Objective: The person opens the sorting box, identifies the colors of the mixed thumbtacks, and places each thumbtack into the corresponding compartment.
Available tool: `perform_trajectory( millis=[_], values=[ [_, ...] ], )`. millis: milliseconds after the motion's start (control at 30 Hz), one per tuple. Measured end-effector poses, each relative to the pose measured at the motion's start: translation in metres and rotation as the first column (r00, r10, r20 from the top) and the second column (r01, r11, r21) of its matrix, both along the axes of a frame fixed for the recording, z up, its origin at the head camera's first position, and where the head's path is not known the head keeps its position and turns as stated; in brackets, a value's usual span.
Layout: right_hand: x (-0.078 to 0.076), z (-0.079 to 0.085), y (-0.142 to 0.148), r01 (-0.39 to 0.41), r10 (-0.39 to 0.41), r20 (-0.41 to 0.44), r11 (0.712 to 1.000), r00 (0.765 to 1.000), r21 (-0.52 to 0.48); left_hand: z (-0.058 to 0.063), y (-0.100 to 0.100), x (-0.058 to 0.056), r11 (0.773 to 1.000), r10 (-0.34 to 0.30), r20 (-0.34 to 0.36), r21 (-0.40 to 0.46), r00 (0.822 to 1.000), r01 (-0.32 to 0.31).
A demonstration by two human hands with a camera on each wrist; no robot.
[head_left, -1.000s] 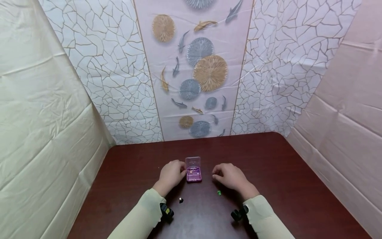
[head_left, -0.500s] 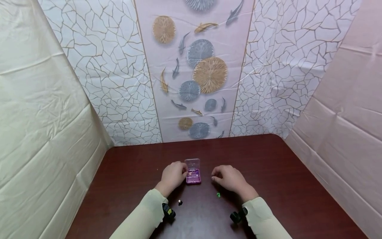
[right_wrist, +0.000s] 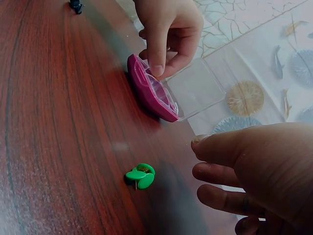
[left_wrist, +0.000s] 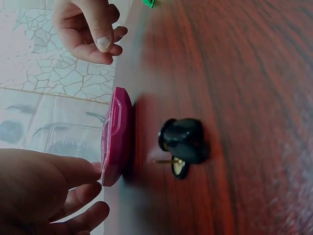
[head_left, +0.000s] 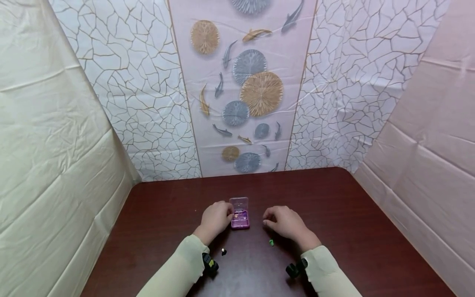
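A small magenta compartment box (head_left: 240, 226) stands on the table with its clear lid (right_wrist: 198, 90) raised at the back. Small gold bits show in its compartments. My left hand (head_left: 215, 218) is at the box's left side, thumb over the rim and the index finger close behind, pinching it there. Black thumbtacks (left_wrist: 188, 139) lie in a little cluster in front of that hand. To the right of the box, my right hand (head_left: 287, 220) hovers low with loosely curled fingers and holds nothing. Green thumbtacks (right_wrist: 145, 178) lie just in front of it.
The dark red wooden table (head_left: 167, 247) reaches back to a patterned cloth backdrop (head_left: 245, 136). Cream cloth (head_left: 63, 123) hangs on the left and pinkish cloth (head_left: 415, 123) on the right. Each sleeve cuff carries a black wrist camera (head_left: 210, 264).
My left hand has shifted slightly right, its thumb now over the box's rim. The right hand stays in place, and the head view has tilted up a little.
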State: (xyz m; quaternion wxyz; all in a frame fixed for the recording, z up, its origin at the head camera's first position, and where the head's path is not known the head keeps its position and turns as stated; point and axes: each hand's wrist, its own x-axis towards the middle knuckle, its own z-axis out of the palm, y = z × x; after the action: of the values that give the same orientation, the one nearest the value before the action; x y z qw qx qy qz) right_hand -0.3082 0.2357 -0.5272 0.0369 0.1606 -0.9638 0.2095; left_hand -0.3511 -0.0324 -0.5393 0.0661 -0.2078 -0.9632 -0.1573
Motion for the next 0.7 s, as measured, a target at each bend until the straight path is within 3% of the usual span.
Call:
perform_trajectory(
  millis=[433,700],
  values=[
    [0.002,-0.001,0.002,-0.015,0.015,-0.007,1.0,1.0,0.001,0.0,-0.002,0.008,1.0,0.014,-0.017,0.013,1.0,-0.014],
    [0.004,-0.001,0.005,0.0,0.0,-0.009,1.0,1.0,0.003,0.004,-0.014,0.017,0.999,0.032,-0.064,0.025,0.997,-0.03]
  ],
)
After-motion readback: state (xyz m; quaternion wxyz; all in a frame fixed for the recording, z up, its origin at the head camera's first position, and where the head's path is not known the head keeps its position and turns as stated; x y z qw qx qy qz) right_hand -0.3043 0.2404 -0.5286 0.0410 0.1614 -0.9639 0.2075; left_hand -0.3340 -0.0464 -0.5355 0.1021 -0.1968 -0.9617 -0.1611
